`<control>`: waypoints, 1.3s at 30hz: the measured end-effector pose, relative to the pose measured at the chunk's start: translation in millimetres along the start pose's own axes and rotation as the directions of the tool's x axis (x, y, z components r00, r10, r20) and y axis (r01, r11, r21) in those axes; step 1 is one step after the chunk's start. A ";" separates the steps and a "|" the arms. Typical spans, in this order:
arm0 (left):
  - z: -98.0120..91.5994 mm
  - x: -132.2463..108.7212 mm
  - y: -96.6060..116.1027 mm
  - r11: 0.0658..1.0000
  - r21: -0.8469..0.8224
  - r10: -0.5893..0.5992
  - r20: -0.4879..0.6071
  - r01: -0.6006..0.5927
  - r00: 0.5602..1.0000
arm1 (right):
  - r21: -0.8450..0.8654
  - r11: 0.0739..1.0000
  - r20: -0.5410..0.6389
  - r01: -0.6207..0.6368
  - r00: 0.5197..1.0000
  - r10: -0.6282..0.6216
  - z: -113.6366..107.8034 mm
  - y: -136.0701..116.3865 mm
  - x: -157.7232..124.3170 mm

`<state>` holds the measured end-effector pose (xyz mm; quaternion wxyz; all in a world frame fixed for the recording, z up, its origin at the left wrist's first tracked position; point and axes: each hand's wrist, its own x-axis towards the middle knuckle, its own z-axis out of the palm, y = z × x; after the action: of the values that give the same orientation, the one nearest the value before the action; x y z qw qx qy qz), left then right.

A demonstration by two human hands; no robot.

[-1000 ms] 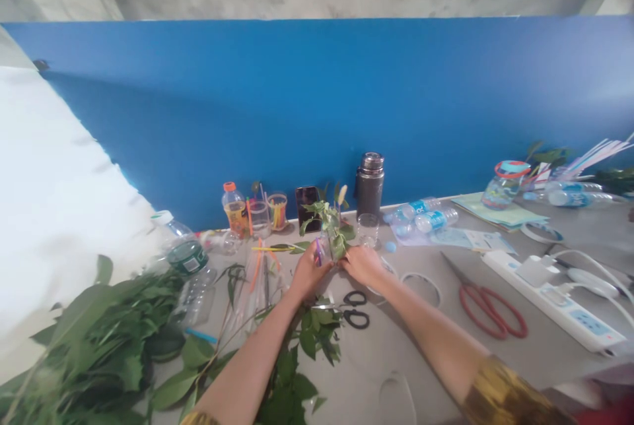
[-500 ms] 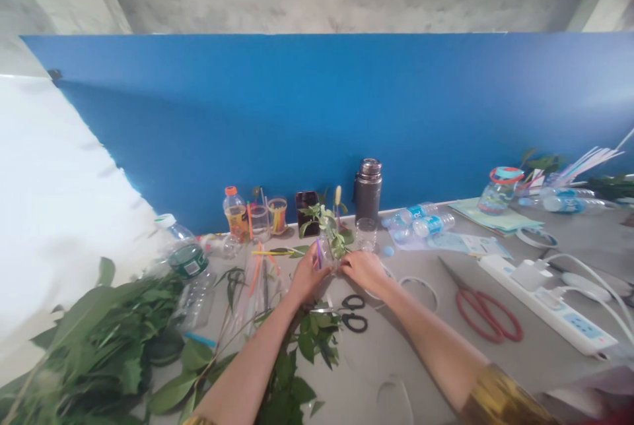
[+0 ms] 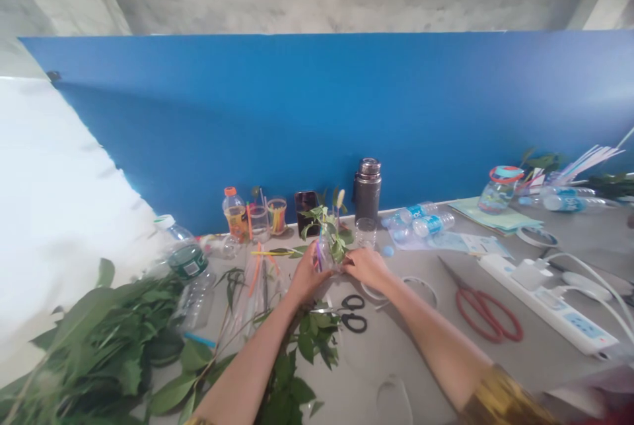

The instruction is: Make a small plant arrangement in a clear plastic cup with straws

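My left hand [image 3: 307, 278] wraps around a small clear plastic cup [image 3: 323, 257] holding a leafy green sprig [image 3: 324, 224] and thin purple strips. My right hand [image 3: 365, 267] comes in from the other side, its fingertips against the cup's right side under the leaves. The bottom of the cup is hidden by my fingers. Just below my hands lie black-handled scissors [image 3: 353, 313] on loose leafy stems [image 3: 310, 339]. A large heap of cut leafy branches [image 3: 99, 346] fills the lower left.
Along the blue wall [image 3: 317, 121] stand a grey thermos [image 3: 367, 191], a phone [image 3: 306, 210], and cups of coloured straws [image 3: 277, 215]. Red-handled scissors [image 3: 488, 314] and a white power strip [image 3: 549, 303] lie on the grey table [image 3: 396, 362] at right, beyond flattened water bottles [image 3: 426, 224].
The view has tilted slightly, shifting the table lower in the frame. Both hands stay at the cup, with only small shifts of the fingers.
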<state>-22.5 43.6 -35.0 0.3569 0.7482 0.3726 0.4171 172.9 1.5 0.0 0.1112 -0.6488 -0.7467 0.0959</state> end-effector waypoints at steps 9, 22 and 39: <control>-4.7 -3.2 -10.4 0.998 0.058 -0.031 -0.041 0.033 0.999 | 0.005 0.996 -0.049 -0.088 0.995 0.088 -5.7 9.7 -0.9; -45.2 2.0 18.4 0.887 0.341 -0.254 -0.204 0.312 0.945 | -0.020 0.994 -0.047 -0.108 0.993 0.107 -5.8 17.9 0.2; -189.6 -37.7 129.9 0.980 -0.094 -0.198 -0.408 0.174 0.891 | -0.002 0.997 0.058 -0.075 0.995 0.075 -16.3 27.8 -3.5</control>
<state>-171.6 -7.1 136.6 0.3282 0.5931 0.4981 0.5408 204.4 1.8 7.4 0.0857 -0.6733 -0.7247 0.1188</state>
